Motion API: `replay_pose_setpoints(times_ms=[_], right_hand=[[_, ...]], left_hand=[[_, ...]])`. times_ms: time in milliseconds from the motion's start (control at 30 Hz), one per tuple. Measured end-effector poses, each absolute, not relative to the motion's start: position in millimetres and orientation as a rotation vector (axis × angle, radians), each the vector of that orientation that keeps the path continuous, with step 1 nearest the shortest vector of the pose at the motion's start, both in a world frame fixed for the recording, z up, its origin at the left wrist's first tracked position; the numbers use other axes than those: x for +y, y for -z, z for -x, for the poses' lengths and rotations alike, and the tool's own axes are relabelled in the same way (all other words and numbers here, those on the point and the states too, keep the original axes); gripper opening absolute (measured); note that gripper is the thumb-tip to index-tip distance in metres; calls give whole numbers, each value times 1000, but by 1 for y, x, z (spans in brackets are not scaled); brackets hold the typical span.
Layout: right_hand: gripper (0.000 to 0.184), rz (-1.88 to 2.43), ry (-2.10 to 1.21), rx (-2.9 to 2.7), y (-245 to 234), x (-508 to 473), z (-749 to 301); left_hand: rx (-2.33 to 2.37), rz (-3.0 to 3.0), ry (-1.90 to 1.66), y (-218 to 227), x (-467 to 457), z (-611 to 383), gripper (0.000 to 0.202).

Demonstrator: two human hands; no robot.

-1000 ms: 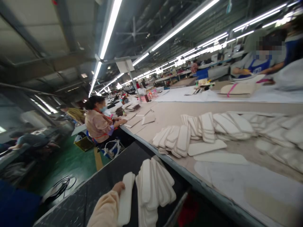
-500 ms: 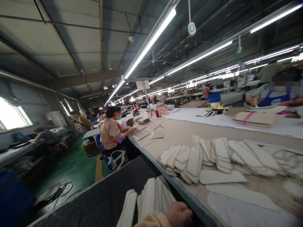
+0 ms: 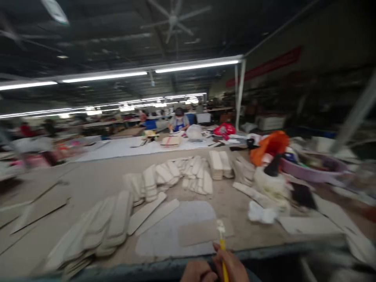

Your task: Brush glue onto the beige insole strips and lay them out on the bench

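Note:
My right hand (image 3: 233, 267) sits at the bottom edge, closed round a yellow-handled brush (image 3: 221, 243) whose pale bristles point up over the table. My left hand (image 3: 196, 273) lies just left of it, mostly cut off and blurred, its fingers unclear. In front of the hands a grey sheet (image 3: 167, 235) lies on the table with a beige flat piece (image 3: 199, 232) on it. Stacks of white elongated flat pieces (image 3: 108, 223) fan out to the left, and more white piece stacks (image 3: 176, 172) lie farther back.
The long beige work table (image 3: 96, 178) has a grey front edge. At the right stand a purple basin (image 3: 311, 171), an orange bag (image 3: 272, 144) and a white lump (image 3: 272, 184). Cardboard sheets (image 3: 41, 203) lie at the left. A seated person (image 3: 179, 120) works across the table.
The view has swung right, from the aisle and black side surface to the table straight ahead. The white piece my left hand held is gone from it. A yellow brush now shows in my right hand.

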State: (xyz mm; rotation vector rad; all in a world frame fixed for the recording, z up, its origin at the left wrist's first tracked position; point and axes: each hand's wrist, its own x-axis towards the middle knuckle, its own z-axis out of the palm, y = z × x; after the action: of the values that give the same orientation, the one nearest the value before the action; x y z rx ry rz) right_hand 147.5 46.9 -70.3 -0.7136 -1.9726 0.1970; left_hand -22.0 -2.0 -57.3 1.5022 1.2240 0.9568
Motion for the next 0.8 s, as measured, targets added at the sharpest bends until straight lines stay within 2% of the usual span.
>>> replay_pose_setpoints(times_ms=[100, 233, 367, 567, 700, 800], right_hand=[[13, 887, -337, -1959, 71, 52, -150], [13, 1016, -581, -1824, 59, 46, -143], [9, 1030, -731, -1703, 58, 46, -147], [4, 1063, -912, -1536, 59, 52, -152], [16, 1033, -1097, -1450, 51, 47, -156], [25, 1091, -1174, -1328, 50, 44, -155]], left_hand=[[1481, -1959, -820, 64, 21, 25, 31], [1705, -2269, -867, 61, 55, 68, 22], [1923, -2420, -700, 77, 73, 109, 50], [1877, -2494, -613, 101, 66, 137, 53], [1754, -2543, -595, 90, 55, 144, 57], [1631, -2572, -552, 81, 48, 147, 51]])
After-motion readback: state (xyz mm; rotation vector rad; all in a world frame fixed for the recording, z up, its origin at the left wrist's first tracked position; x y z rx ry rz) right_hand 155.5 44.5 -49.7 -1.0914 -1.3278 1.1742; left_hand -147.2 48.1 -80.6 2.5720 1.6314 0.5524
